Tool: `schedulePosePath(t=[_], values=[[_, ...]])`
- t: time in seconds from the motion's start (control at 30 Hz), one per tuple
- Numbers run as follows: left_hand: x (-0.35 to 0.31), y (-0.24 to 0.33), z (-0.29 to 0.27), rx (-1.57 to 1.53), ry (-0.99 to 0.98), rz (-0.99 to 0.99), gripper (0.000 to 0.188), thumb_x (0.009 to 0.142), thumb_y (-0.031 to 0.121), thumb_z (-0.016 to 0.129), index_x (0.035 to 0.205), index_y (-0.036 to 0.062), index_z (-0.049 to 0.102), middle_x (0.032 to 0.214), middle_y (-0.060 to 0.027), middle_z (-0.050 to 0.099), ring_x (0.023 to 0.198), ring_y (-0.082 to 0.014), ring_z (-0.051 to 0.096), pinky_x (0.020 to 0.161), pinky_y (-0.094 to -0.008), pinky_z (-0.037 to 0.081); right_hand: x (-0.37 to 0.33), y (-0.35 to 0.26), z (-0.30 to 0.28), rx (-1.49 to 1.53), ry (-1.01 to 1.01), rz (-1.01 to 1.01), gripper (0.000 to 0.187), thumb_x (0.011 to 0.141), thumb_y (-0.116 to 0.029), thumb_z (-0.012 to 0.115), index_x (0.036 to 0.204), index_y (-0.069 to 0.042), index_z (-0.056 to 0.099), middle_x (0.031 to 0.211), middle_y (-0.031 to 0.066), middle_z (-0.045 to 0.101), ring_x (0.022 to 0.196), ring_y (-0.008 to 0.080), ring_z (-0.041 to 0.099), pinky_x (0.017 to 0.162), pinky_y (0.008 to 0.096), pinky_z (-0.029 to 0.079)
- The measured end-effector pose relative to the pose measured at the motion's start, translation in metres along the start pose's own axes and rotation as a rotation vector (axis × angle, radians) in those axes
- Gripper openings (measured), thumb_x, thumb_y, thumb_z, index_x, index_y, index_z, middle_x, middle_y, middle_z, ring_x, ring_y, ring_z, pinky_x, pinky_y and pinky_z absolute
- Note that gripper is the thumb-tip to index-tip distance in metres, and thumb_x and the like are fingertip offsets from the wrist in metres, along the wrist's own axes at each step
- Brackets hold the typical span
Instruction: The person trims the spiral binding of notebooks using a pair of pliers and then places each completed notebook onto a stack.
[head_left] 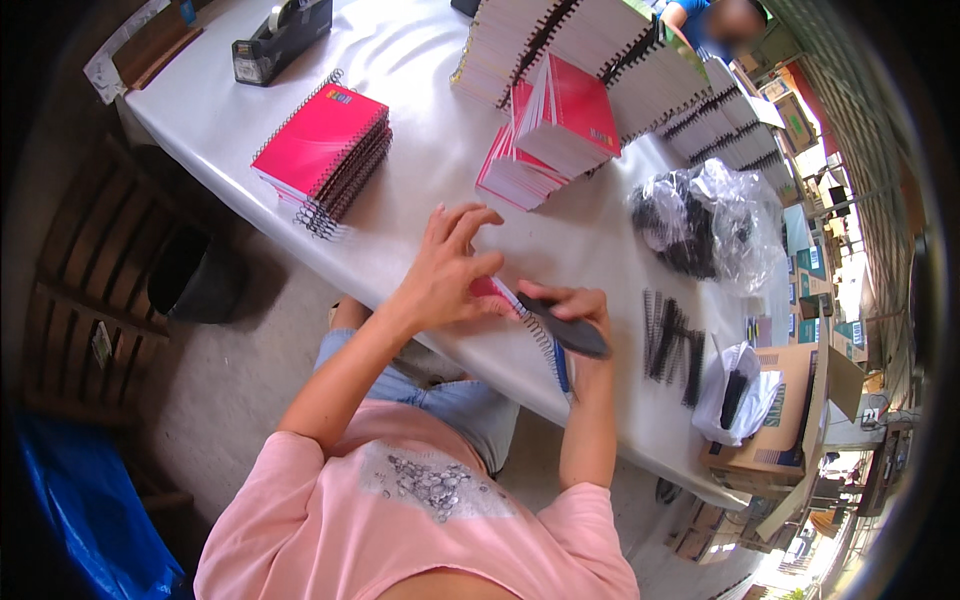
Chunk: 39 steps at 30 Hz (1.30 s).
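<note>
Our left hand, fingers spread, pins the light, floppy red notebook – our right hand grips a dark tool at its spiral edge.

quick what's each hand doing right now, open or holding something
Left hand: open, fingers spread, pressing down on the pink notebook.
Right hand: closed on a dark tool at the notebook's spiral edge.
</note>
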<state>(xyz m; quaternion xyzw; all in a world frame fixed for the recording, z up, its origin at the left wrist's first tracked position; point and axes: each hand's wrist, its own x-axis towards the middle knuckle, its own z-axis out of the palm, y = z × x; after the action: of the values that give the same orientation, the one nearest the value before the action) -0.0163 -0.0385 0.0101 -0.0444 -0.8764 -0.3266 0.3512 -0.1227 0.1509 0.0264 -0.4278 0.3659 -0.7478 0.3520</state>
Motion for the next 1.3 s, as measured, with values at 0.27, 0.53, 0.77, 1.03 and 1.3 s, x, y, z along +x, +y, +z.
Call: schedulePosePath(t=[0.27,0.53,0.77,1.03,1.3], values=[[0.004,-0.003,-0.006,0.054,-0.016,0.049,0.054,0.059,0.054,0.076,0.064,0.0067,0.049,0.126,-0.0153,0.044,0.116,-0.036,0.038,0.078,-0.0392,0.045,0.016,-0.007,-0.008,-0.858,-0.034,0.284,0.029,0.075,0.002,0.056,0.102,0.002,0.067,0.113,0.027,0.059,0.103,0.03,0.06,0.092,0.0364,0.047],[0.012,-0.009,-0.007,-0.004,0.004,0.023,0.055,0.053,0.052,0.079,0.066,0.0066,0.051,0.133,-0.0147,0.038,0.112,-0.0354,0.038,0.084,-0.041,0.043,0.018,0.001,-0.005,-0.727,0.27,0.218,0.037,0.067,0.016,0.054,0.099,0.003,0.068,0.108,0.0219,0.063,0.102,0.027,0.061,0.092,0.0299,0.045],[0.007,-0.027,0.009,-0.248,0.05,-0.079,0.06,0.044,0.043,0.087,0.074,0.0071,0.05,0.124,-0.0133,0.034,0.105,-0.0311,0.038,0.079,-0.0395,0.042,0.031,-0.002,0.007,-0.789,0.395,0.202,0.047,0.064,0.021,0.049,0.102,0.002,0.067,0.106,0.0197,0.065,0.096,0.0235,0.063,0.086,0.0283,0.048],[0.005,-0.043,0.023,-0.402,0.148,-0.134,0.087,0.04,0.038,0.092,0.097,0.0065,0.033,0.109,-0.0111,0.033,0.106,-0.0233,0.034,0.073,-0.0321,0.041,0.034,0.002,0.01,-0.317,0.233,0.026,0.036,0.068,0.014,0.056,0.098,0.0,0.069,0.1,0.0157,0.068,0.09,0.0165,0.064,0.082,0.0272,0.049],[0.0,-0.045,0.022,-0.514,0.001,-0.321,0.097,0.038,0.041,0.093,0.102,0.0063,0.029,0.103,-0.0099,0.034,0.094,-0.0199,0.042,0.078,-0.0302,0.039,0.06,-0.008,0.027,-0.699,-0.064,-0.042,0.044,0.064,0.018,0.051,0.1,-0.001,0.068,0.096,0.0124,0.069,0.089,0.0189,0.065,0.081,0.0287,0.049]])
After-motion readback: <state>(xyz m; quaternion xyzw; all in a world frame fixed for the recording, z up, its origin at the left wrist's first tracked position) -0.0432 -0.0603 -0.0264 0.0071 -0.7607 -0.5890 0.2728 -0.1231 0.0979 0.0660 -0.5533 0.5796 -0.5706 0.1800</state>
